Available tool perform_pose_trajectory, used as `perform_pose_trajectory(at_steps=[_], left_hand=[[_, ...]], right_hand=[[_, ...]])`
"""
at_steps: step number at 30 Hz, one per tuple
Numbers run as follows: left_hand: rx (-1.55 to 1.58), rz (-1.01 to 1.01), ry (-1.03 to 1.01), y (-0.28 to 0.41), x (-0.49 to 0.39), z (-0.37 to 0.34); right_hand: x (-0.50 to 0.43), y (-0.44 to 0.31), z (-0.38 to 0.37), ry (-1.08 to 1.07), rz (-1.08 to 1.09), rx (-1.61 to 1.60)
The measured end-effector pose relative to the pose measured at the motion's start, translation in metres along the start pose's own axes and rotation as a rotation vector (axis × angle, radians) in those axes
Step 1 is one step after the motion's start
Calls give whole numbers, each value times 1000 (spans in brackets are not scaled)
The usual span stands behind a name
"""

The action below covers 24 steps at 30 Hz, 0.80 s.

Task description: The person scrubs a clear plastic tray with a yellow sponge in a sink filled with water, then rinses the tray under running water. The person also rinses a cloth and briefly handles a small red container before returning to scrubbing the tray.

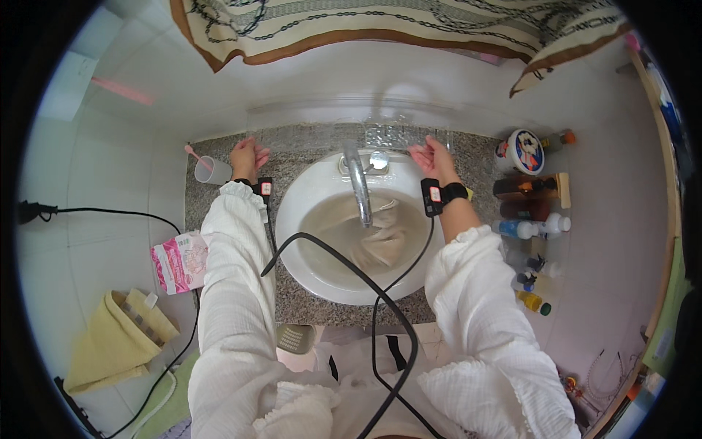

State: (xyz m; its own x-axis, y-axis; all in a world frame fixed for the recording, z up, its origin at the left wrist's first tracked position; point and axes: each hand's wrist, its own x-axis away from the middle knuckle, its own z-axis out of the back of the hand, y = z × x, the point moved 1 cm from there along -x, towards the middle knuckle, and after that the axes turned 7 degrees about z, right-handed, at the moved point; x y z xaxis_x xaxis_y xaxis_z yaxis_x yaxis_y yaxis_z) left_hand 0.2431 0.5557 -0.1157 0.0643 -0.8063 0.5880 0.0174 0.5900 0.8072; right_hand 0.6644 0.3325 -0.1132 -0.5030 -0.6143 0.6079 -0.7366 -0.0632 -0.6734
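Note:
My left hand is over the granite counter left of the basin, its fingers loosely curled near a clear cup that holds a pink toothbrush. On the other side of the faucet, my right hand is above the counter's back part, fingers bent and apart. Neither hand shows anything in it. A beige cloth lies in cloudy water in the white washbasin. Each wrist wears a black strap with a small box and a cable.
Bottles and a white tub line the right side. A pink-and-white packet and a yellow towel are at left. Black cables cross in front of the basin. A patterned curtain hangs above.

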Motion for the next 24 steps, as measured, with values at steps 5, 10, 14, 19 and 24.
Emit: perform_pose_trajectory(at_steps=[5, 10, 14, 19, 24], left_hand=[[-45, 18, 7, 0, -14, 3], [-3, 99, -96, -6, -27, 16], [204, 30, -260, -8, -16, 20], [351, 63, -62, -28, 50, 24], [144, -120, -42, -73, 146, 41]], right_hand=[[4, 1, -2, 28, 24, 0], [11, 2, -9, -2, 28, -29], [38, -4, -3, -33, -20, 33], [105, 5, 33, 10, 296, 340], [194, 64, 76, -251, 587, 1192]])
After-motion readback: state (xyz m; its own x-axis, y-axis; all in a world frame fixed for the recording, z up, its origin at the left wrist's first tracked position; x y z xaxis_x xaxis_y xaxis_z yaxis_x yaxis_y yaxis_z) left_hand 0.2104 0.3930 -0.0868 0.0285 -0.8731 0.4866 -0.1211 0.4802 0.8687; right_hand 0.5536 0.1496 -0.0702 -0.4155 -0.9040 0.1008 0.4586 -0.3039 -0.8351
